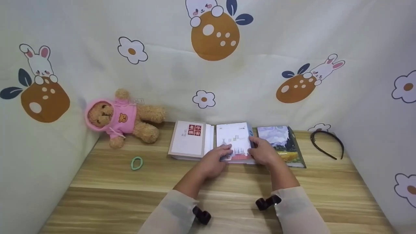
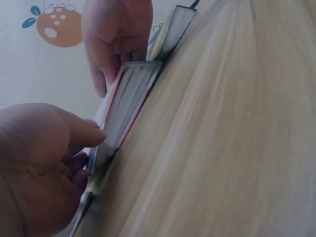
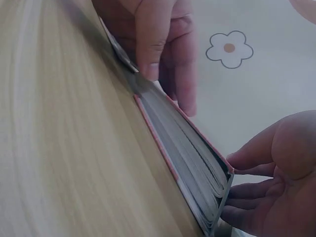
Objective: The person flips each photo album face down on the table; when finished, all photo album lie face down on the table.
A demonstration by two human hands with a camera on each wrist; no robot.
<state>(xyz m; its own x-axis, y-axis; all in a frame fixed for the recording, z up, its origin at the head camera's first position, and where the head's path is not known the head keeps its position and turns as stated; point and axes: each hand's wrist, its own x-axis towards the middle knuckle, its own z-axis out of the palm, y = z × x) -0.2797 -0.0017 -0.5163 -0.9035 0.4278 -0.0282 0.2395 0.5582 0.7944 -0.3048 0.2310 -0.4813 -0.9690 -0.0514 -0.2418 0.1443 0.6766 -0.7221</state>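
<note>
Three thick books lie in a row at the back of the table. The middle book (image 1: 232, 133), with a white cover and a reddish lower part, is between my two hands. My left hand (image 1: 214, 161) holds its left side, thumb near the front corner and fingers over the cover. On the opposite side, my right hand (image 1: 264, 152) grips along the spine; the right wrist view shows thumb and fingers (image 3: 247, 197) at that edge. To the left lies a book with red Chinese characters (image 1: 187, 139); to the right, one with a painted landscape cover (image 1: 276, 136), partly behind my right hand.
A teddy bear in a pink hoodie (image 1: 126, 115) lies at the back left against the patterned cloth (image 1: 169, 74). A green hair tie (image 1: 136, 163) is on the wooden table (image 1: 107, 201) below it. A black headband (image 1: 328, 144) rests at the right.
</note>
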